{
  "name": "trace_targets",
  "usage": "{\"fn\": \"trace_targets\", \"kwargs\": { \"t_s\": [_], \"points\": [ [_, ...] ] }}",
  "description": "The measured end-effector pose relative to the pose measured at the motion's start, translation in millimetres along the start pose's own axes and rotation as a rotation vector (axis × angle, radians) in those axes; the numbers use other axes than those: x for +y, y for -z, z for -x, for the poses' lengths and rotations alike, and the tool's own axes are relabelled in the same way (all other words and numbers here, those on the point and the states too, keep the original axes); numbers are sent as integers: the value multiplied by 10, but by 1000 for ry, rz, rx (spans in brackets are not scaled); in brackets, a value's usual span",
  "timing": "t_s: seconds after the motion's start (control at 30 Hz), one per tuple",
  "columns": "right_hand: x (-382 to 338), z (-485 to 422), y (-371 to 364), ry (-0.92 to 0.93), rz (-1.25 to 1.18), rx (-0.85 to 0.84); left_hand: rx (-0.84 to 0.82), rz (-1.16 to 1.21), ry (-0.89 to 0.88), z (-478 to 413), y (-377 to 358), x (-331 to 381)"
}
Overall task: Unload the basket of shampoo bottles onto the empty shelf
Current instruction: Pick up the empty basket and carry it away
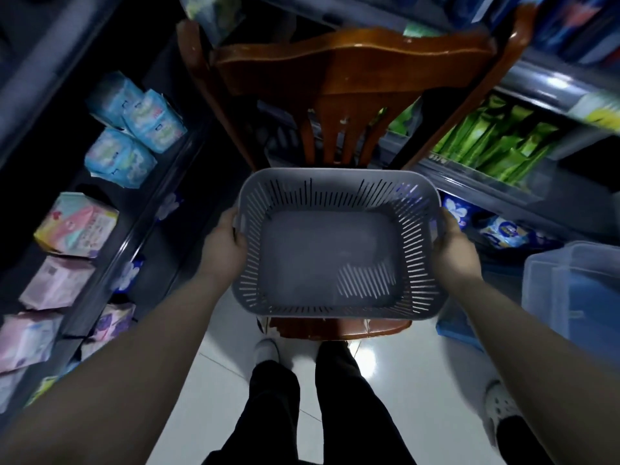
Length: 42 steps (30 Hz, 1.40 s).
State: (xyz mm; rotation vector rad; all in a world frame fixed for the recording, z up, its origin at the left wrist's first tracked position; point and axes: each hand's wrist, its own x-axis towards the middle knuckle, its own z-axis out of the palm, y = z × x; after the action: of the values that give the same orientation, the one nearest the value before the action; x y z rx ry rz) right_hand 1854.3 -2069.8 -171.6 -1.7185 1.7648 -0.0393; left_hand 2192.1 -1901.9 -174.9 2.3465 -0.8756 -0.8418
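Note:
A grey slotted plastic basket (pixel 250 199) is in the centre of the head view, over the seat of a wooden chair. Nothing lies inside it; its flat bottom is bare. My left hand (pixel 224 243) grips the basket's left rim, fingers curled over the edge. My right hand (pixel 453 243) grips the right rim the same way. No shampoo bottles show anywhere in view.
The wooden chair (pixel 352 68) stands in a narrow aisle with its back ahead of me. Shelves with soft packs (pixel 134 122) line the left; green packs (pixel 496 146) fill a right shelf. A clear plastic bin (pixel 577 297) sits at right. White tiled floor lies below.

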Motion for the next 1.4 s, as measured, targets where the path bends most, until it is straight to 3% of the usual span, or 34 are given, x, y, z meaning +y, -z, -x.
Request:
{"fn": "trace_targets", "kwargs": {
  "t_s": [0.3, 0.57, 0.73, 1.07, 1.4],
  "points": [
    [-317, 987, 459, 92, -133, 225, -7, -4, -226, 278, 688, 266],
    [-429, 2145, 775, 56, -213, 417, -54, 69, -409, 635, 1296, 576],
    [-265, 2801, 959, -88, -188, 518, -121, 96, -470, 877, 1445, 821],
    [449, 4259, 1259, -263, -275, 664, -235, 24, -667, 1966, 1260, 1516],
    [1454, 6123, 1295, -402, -393, 830, -365, -70, -931, 3652, 681, 1696]
  ]
}}
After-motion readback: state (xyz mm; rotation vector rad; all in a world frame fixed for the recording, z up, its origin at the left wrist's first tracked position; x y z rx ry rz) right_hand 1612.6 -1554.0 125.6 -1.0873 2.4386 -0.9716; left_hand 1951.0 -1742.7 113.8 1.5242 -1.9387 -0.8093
